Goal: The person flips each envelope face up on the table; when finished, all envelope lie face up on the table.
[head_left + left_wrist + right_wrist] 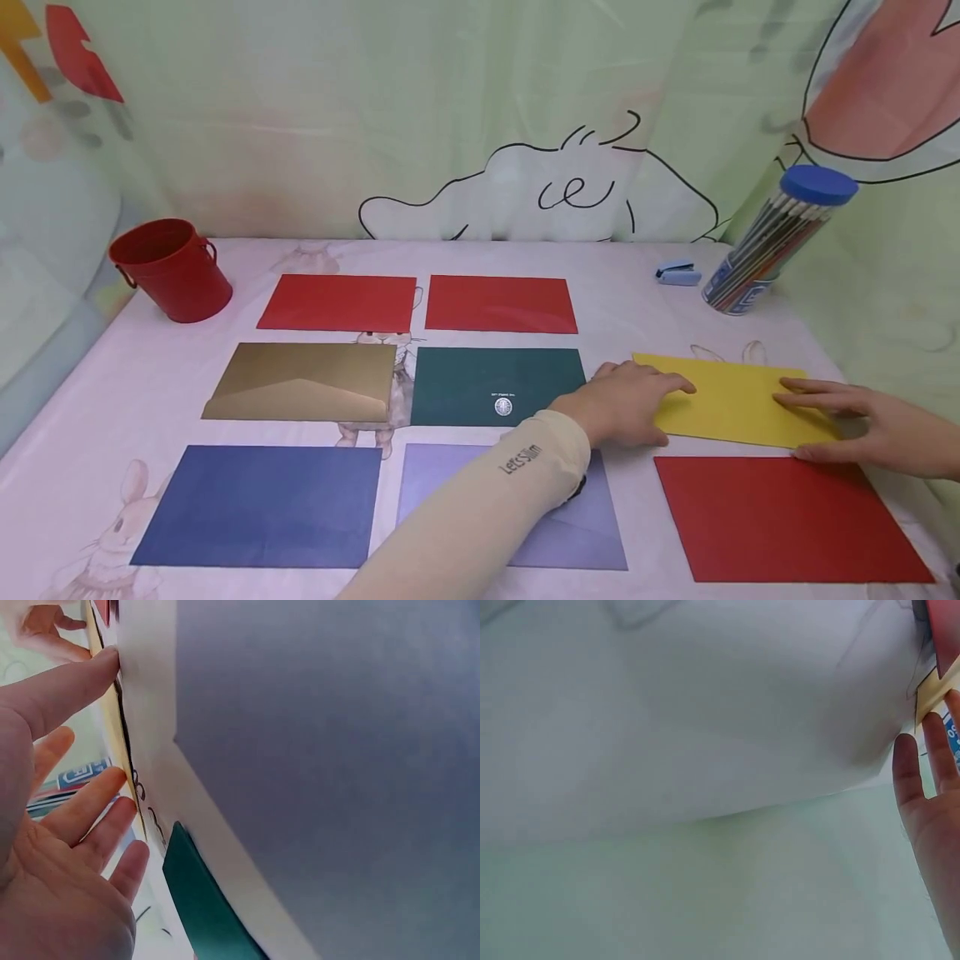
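A flat yellow envelope (727, 400) lies at the right of the table, tilted a little against the rows. My left hand (626, 402), reaching across in a cream sleeve, rests its fingertips on the left end of it. At the opposite end my right hand (881, 425) touches the envelope with outstretched fingers and has its thumb by the lower edge. In the left wrist view, the left fingers (97, 817) are spread along the thin edge of the yellow paper. The right wrist view catches the right fingertips (907, 761) at a yellow corner.
Nearest the hands are a red envelope (787, 517), a dark green one (480, 379) and a lavender one (570, 533) partly under my left arm. Blue, gold and two more red ones lie leftward. A red bucket (176, 275), stapler (678, 273) and pencil tube (776, 242) stand behind.
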A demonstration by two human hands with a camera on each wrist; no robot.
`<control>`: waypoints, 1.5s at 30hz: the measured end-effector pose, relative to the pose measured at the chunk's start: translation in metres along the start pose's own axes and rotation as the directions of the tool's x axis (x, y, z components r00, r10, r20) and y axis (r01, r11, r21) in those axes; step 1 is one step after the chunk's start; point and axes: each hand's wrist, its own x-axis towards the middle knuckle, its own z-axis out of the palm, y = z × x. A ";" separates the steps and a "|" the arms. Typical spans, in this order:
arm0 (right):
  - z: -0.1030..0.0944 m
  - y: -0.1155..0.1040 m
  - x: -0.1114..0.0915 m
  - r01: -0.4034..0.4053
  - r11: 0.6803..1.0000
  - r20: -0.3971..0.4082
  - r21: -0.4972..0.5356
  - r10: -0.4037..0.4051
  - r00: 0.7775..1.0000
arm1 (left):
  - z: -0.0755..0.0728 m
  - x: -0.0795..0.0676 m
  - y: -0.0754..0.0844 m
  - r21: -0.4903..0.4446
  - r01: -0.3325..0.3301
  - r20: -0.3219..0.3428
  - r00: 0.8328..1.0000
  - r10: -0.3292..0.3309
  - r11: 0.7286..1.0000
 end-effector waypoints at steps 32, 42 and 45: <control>0.000 -0.003 -0.006 -0.030 0.998 -0.082 -0.056 0.026 0.996 | -0.011 0.003 0.004 -0.006 -0.032 -0.015 0.999 0.032 0.999; -0.008 -0.002 -0.014 -0.041 0.998 -0.269 -0.052 0.026 0.963 | -0.017 -0.005 -0.005 -0.150 -0.122 -0.097 0.989 0.108 0.981; -0.010 -0.007 -0.013 -0.054 0.999 -0.347 0.001 0.051 0.937 | -0.022 -0.009 -0.011 -0.194 -0.153 -0.142 0.982 0.127 0.969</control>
